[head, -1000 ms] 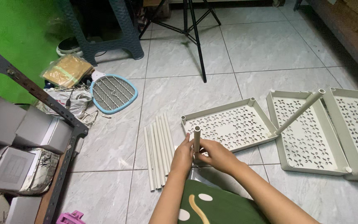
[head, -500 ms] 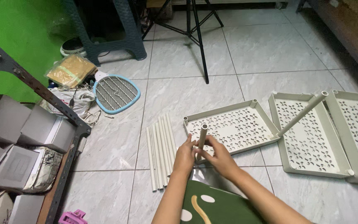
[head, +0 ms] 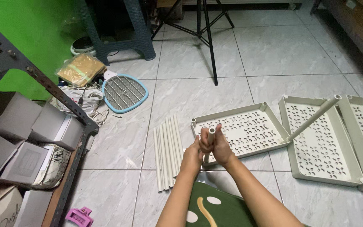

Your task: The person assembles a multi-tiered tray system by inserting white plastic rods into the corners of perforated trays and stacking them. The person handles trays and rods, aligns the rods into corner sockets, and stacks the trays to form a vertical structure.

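Tube (head: 210, 136) now raised upright, gripped between left hand (head: 193, 154) and right hand (head: 219, 147), above tray (head: 248, 130)

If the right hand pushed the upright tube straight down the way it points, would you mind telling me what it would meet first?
Most likely the near corner of the cream perforated plastic shelf tray. The right hand and left hand grip the cream plastic tube upright right over that corner, though depth is hard to judge.

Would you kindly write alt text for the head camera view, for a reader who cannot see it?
Both hands, left hand and right hand, grip an upright cream tube at the near corner of a perforated cream tray on a tiled floor. More tubes lie to the left; two further trays sit to the right.
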